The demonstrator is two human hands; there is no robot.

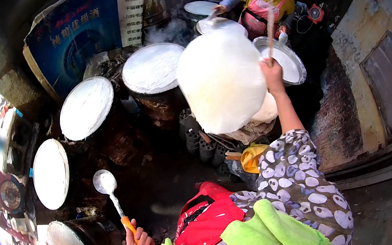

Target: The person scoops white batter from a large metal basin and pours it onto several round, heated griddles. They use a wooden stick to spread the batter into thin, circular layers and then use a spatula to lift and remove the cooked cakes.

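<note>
My left hand (140, 243) grips the orange handle of a metal ladle (105, 182), its bowl coated with white batter. Out in front, my right hand (272, 72) is closed at the right edge of a large, thin white round sheet (222, 81); a wooden stick (270, 33) rises from that hand. Part of another pale round (266, 109) shows under the sheet, over a cloth-topped stand. Left of the sheet, a round griddle (154, 69) on a drum stove is covered in white, as is a second griddle (87, 108) beside it.
More white-coated griddles (51, 174) curve down the left side. Black honeycomb coal briquettes (192, 134) stand below the sheet. A co-worker (262, 8) in a pink apron works at the top, near steam and a metal basin (299, 66) of white liquid. A wall (358, 73) stands at right.
</note>
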